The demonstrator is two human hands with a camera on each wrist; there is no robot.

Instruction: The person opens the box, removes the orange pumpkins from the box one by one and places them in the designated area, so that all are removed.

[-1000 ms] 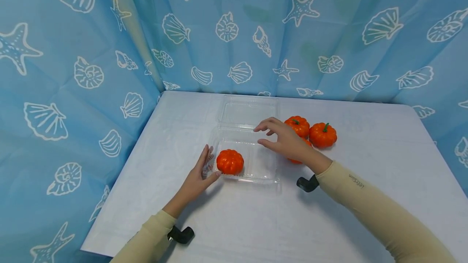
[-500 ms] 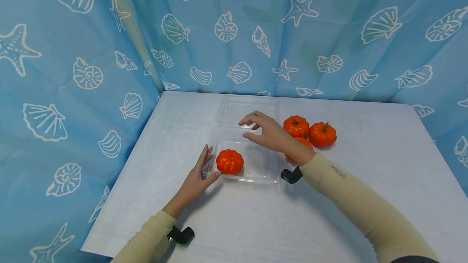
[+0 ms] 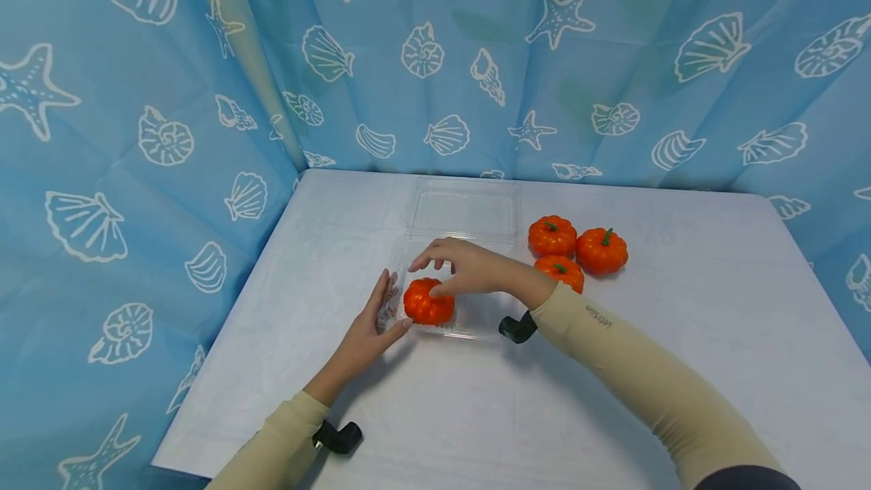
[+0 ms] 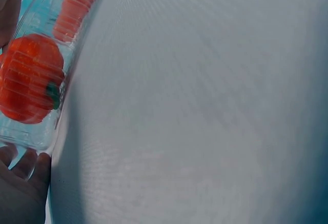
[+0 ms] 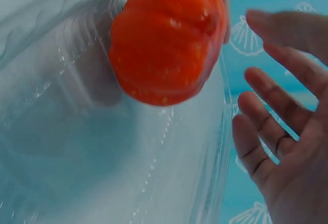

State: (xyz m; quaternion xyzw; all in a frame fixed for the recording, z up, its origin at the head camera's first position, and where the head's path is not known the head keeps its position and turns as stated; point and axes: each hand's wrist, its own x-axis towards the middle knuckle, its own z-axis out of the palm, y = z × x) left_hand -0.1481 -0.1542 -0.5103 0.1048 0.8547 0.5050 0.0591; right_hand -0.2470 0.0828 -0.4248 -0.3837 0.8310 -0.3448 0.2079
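Observation:
A small orange pumpkin [image 3: 425, 310] sits in the left front part of a hinged clear plastic container [image 3: 476, 336], whose lid lies back flat. In the left wrist view its green stem [image 4: 53, 95] is on the underside of the pumpkin. My left hand [image 3: 365, 336] rests against the container's left front corner, fingers extended along the side and thumb at the front. My right hand [image 3: 469, 267] hovers over the pumpkin, thumb overlapping it in the head view. The right wrist view has these fingers [image 5: 261, 116] spread and relaxed, apart from the pumpkin, holding nothing.
Three more orange pumpkins, one at the back left [image 3: 552, 235], one at the right [image 3: 602, 252] and one in front [image 3: 559, 271], cluster right of the container. A white-covered table [image 3: 422, 414] meets a blue shell-print curtain [image 3: 408, 97] behind and at the left.
My right hand has moved left from beside the pumpkin cluster, across the container, to above the pumpkin inside. The left hand and the pumpkins stay where they were.

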